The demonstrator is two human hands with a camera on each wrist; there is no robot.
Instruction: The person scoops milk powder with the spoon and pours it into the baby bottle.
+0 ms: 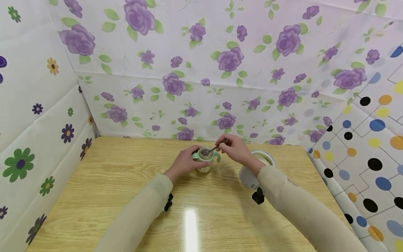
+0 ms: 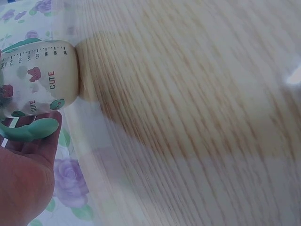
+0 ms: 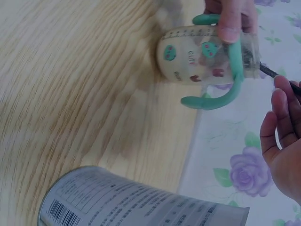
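Note:
A clear baby bottle [image 1: 205, 169] with green handles [image 3: 235, 61] stands upright on the wooden table, its mouth uncovered. Printed marks, small pictures and pale contents show through its wall in the left wrist view. My left hand [image 1: 186, 160] grips the bottle near its neck from the left, thumb across the front. Over on the other side, my right hand [image 1: 234, 149] pinches the handle of a thin dark spoon [image 1: 215, 148]. The spoon slants down to the left, its far end inside the bottle's mouth.
A large open can [image 1: 249, 177] with pale contents stands on the table [image 1: 119, 182] to the right, partly behind my right forearm. Printed text and a barcode cover its side in the right wrist view. Flower-patterned cloth [image 1: 195, 94] hangs behind the table, and patterned cloths flank it.

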